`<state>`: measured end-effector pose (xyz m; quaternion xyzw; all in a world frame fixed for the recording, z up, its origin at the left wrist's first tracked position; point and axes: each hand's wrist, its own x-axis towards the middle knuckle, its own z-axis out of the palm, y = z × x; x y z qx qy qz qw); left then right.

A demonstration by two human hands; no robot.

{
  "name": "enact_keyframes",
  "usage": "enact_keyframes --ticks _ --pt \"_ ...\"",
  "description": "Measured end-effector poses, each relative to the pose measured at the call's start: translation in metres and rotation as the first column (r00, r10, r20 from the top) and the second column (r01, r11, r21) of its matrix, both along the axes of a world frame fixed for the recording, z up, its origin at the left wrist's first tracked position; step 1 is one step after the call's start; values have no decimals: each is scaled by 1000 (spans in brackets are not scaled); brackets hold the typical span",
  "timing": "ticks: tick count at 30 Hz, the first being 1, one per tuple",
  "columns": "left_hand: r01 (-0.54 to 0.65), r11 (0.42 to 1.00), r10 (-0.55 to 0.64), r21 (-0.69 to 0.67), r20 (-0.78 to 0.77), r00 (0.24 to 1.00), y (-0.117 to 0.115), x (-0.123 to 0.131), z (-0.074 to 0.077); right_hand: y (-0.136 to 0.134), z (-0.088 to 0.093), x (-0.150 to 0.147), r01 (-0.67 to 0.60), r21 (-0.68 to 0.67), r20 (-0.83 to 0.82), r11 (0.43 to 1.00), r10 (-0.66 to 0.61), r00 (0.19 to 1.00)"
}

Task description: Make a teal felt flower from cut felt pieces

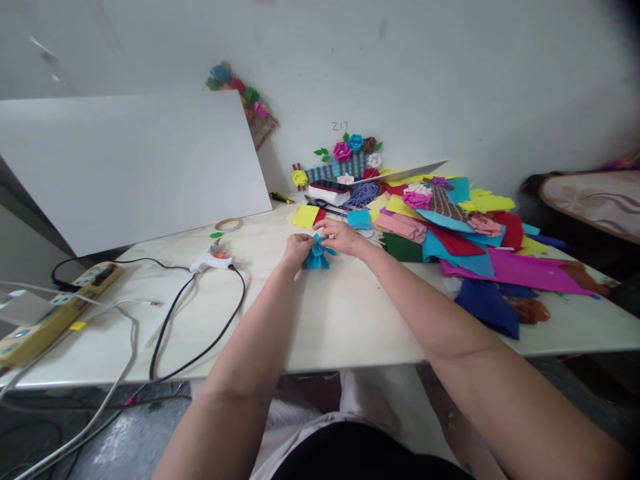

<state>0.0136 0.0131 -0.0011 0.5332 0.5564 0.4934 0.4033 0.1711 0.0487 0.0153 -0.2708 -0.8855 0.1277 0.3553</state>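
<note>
We are holding a blue flower [318, 255] at the pale table [360, 320], to the right of the white glue gun [214, 260]. Our left hand [299, 248], on the flower's side nearer the gun, is gripping it between thumb and fingers. Our right hand [343, 238], farther right of the gun, is bending its fingers over the upper petals and touching them; whether it is pinching them, we cannot tell. Just behind the gun, a small green leaf [216, 235] and a tape ring [227, 230] are lying. Left of the gun, a yellow power strip [63, 310] is lying, and behind the gun a large white board [135, 167] is standing. Right of the gun and farther back, beyond our hands, a yellow square [305, 215] and a blue square [359, 219] are lying. Far to the gun's right, a heap of coloured sheets [470, 233] is spreading.
</note>
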Motion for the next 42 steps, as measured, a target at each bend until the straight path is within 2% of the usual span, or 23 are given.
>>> enact_keyframes --ticks 3,6,13,20,30,34,36,38,40,42 --pt "-21 999 21 36 -18 1000 3 -1 -1 -4 2 -2 36 55 21 998 -37 999" --pt "-21 998 19 55 34 999 3 -1 0 -12 5 -7 95 137 62 986 -104 993" --pt "13 999 -3 -47 200 980 -4 -1 4 -25 11 -11 114 291 196 950 -176 965" --pt "54 998 -39 -45 281 959 -5 -1 2 -12 6 -5 109 203 130 973 -137 982" --pt "56 997 -35 -50 347 937 -3 -3 1 -17 8 -8 98 201 91 975 -118 989" --pt "15 1000 -19 18 289 957 -1 -2 3 -16 8 -8 80 125 19 989 -83 996" --pt "-2 995 -24 96 269 963 1 -3 3 -13 8 -7 58 51 -92 997 -53 994" --pt "-9 987 -34 163 257 966 4 -3 3 -11 9 -4 39 -78 -244 996 -57 968" --pt "-13 977 -41 212 247 968 5 -3 2 -8 11 -2 23 -265 -379 964 -126 917" --pt "-12 968 -50 252 237 970 5 -2 2 -7 11 -1 7 -439 -437 899 -220 872"
